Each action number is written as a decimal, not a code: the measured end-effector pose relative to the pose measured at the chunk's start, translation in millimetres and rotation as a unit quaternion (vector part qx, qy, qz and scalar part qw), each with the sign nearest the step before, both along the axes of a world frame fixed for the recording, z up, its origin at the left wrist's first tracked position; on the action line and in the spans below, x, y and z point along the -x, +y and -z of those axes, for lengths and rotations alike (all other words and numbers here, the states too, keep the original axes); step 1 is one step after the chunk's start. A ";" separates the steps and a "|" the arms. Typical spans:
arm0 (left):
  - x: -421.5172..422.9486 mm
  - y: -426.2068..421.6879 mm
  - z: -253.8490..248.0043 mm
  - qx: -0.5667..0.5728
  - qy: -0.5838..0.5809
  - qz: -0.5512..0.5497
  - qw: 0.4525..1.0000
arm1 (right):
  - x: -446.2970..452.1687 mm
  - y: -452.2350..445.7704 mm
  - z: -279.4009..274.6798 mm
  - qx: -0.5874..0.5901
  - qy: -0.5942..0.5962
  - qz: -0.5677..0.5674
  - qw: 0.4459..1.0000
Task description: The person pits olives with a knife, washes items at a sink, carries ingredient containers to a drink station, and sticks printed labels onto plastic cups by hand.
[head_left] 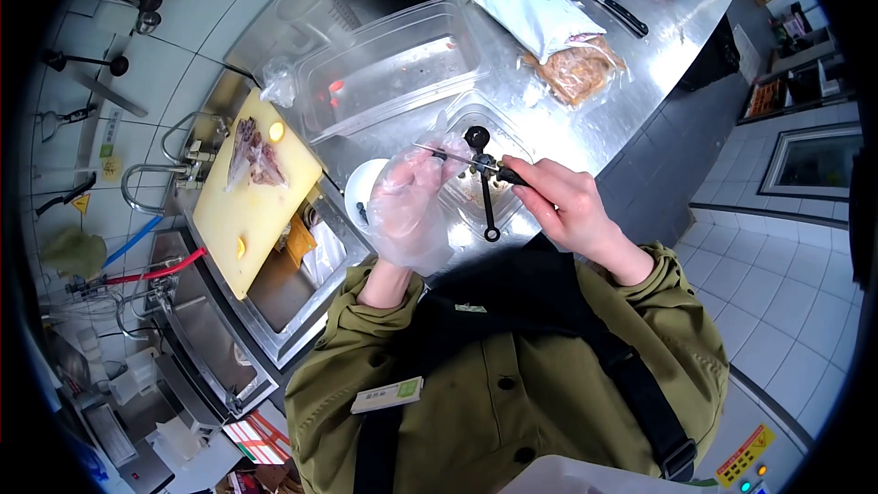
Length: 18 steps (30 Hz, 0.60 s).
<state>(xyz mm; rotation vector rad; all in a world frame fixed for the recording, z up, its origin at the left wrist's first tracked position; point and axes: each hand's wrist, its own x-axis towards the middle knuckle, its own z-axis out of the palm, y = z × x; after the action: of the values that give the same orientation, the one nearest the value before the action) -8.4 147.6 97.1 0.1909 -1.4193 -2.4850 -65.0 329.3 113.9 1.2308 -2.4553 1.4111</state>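
Note:
My left hand (409, 197) wears a clear plastic glove. Its fingers are pinched around a small dark piece that I cannot make out. Bare, my right hand (565, 204) is closed on the black handle of a small knife (465, 159), whose thin blade points left to the gloved fingertips. Below both hands stands a small clear plastic container (508, 133) with dark bits inside. A black measuring spoon (487, 206) lies across it. Partly behind my left hand is a white bowl (358, 185) with something dark in it.
A large clear tub (389, 69) with a few orange bits stands beyond the hands. Right of it lie wrapped food (581, 69) and a black-handled knife (626, 16). At left, a yellow cutting board (261, 210) bearing a plastic bag and lemon pieces bridges the sink (283, 297).

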 end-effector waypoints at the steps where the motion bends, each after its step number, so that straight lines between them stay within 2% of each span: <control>1: 0.6 -0.2 1.0 0.005 0.004 0.001 1.000 | 0.4 -0.1 1.2 -0.003 0.003 0.002 1.000; 4: -0.1 -2.4 9.5 0.023 -0.021 -0.017 0.999 | 0.1 1.5 4.3 -0.015 0.025 0.009 1.000; 7: 2.1 -3.1 9.2 -0.049 0.027 0.028 0.998 | -2.7 1.8 7.7 -0.035 0.083 0.031 0.995; 13: 1.1 8.5 18.3 -0.084 -0.048 0.054 0.994 | -7.9 -7.5 18.7 -0.074 0.158 0.062 0.983; 16: 3.7 16.4 15.7 -0.150 -0.121 -0.017 0.981 | -12.9 -8.1 36.4 -0.103 0.158 0.068 0.980; 18: 1.5 14.9 38.4 -0.081 -0.146 0.014 0.986 | -12.4 -6.9 47.7 -0.094 0.157 0.081 0.980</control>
<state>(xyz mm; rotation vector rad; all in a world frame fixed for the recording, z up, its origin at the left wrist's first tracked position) -9.9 162.5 58.7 0.5939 -1.3277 -2.6825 -52.6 322.4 66.1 1.1503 -2.4411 0.8850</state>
